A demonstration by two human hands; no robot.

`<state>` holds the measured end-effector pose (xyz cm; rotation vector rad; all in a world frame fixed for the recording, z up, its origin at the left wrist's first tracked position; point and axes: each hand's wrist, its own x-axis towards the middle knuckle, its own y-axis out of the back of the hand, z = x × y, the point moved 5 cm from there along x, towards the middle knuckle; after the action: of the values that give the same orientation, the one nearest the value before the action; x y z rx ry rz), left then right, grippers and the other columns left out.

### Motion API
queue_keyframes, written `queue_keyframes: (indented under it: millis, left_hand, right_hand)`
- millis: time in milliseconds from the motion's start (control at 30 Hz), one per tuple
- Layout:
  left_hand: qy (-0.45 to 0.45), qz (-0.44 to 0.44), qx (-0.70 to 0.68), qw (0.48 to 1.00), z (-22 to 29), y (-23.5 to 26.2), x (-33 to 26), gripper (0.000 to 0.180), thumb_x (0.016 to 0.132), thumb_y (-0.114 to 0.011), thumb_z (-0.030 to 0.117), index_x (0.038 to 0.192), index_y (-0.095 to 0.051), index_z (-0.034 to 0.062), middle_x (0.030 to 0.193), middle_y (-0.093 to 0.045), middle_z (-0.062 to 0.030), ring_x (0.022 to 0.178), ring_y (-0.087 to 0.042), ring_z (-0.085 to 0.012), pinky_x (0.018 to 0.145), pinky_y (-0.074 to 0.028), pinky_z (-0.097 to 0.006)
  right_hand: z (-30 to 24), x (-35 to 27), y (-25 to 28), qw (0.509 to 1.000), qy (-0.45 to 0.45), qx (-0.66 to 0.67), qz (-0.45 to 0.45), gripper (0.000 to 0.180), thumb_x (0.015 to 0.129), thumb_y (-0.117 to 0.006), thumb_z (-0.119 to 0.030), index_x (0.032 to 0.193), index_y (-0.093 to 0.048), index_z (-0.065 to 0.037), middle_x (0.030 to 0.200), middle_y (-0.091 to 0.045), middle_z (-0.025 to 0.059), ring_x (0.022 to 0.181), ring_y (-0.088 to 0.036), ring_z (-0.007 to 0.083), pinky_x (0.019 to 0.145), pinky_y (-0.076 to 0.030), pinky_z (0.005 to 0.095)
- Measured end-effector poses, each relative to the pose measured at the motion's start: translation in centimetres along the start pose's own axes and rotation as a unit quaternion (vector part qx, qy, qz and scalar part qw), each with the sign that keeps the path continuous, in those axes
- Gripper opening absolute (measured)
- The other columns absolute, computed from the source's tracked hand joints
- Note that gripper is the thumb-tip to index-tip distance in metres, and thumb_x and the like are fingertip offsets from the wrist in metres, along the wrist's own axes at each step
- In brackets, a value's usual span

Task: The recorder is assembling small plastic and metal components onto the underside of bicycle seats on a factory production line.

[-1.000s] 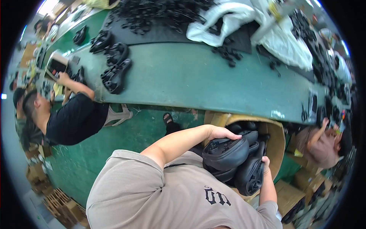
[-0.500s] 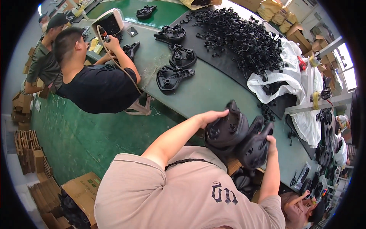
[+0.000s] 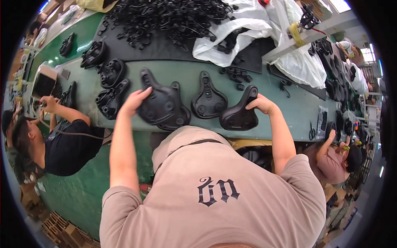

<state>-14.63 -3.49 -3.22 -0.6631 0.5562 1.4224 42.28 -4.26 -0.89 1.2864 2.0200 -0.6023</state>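
Several black bicycle saddles lie along the near edge of the green table (image 3: pixel 273 120). My left hand (image 3: pixel 135 101) is closed on the edge of a black bicycle saddle (image 3: pixel 159 103), whose narrow nose points away from me. Partly beneath that one, another saddle (image 3: pixel 177 118) shows at its right side. Between my hands lies a saddle (image 3: pixel 208 100) that neither hand touches. My right hand (image 3: pixel 263 104) grips a further saddle (image 3: pixel 239 115) by its nose, thumb and fingers around it; it is tilted.
More saddles (image 3: pixel 111 97) are grouped at the left. A large heap of black clip-like parts (image 3: pixel 165 20) covers a dark mat at the back, beside a white sack (image 3: pixel 231 45). Co-workers sit at the left (image 3: pixel 62 144) and right (image 3: pixel 335 159). Scissors (image 3: pixel 312 131) lie on the right.
My view has turned to the right. The saddles my hands held up near my body are now down at the table, spread apart, with several beside each other.
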Motion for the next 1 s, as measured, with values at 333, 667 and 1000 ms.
queue_keyframes:
  millis: [333, 667, 1000]
  left_hand:
    - [0.071, 0.036, 0.384, 0.920, -5.8, 10.3, 2.7, 0.041, 0.090, -0.090, 0.035, 0.098, -0.080, -0.0035, 0.085, -0.075, -0.0025, 0.077, -0.066, -0.0123, 0.073, -0.056, -0.036]
    - [-0.028, 0.074, 0.315, 0.946, -2.8, 8.4, 9.7, 0.051, 0.092, -0.085, 0.041, 0.109, -0.078, -0.0069, 0.090, -0.078, -0.0104, 0.078, -0.069, -0.0141, 0.074, -0.056, -0.035]
    - [-0.242, 0.112, 0.526, 0.808, -0.8, 2.5, 11.2, 0.054, 0.095, -0.077, 0.047, 0.116, -0.072, -0.0016, 0.115, -0.068, -0.0224, 0.110, -0.067, -0.0421, 0.097, -0.053, -0.051]
  right_hand:
    - [1.8, 4.7, -1.3, 0.816, 0.211, -0.356, 0.403, 0.047, 0.084, -0.070, -0.018, 0.127, -0.069, 0.001, 0.130, -0.068, 0.0238, 0.125, -0.064, 0.0406, 0.107, -0.053, 0.0462]
    - [0.9, 14.9, 1.4, 0.827, -0.113, -0.298, 0.463, 0.095, 0.087, -0.076, -0.029, 0.162, -0.025, -0.002, 0.152, -0.046, 0.0368, 0.129, -0.060, 0.0537, 0.109, -0.053, 0.0538]
    - [1.5, 15.6, 0.8, 0.765, -0.072, -0.328, 0.550, 0.059, 0.092, -0.078, -0.030, 0.142, -0.052, -0.010, 0.139, -0.058, 0.0227, 0.119, -0.066, 0.0490, 0.094, -0.057, 0.0570]
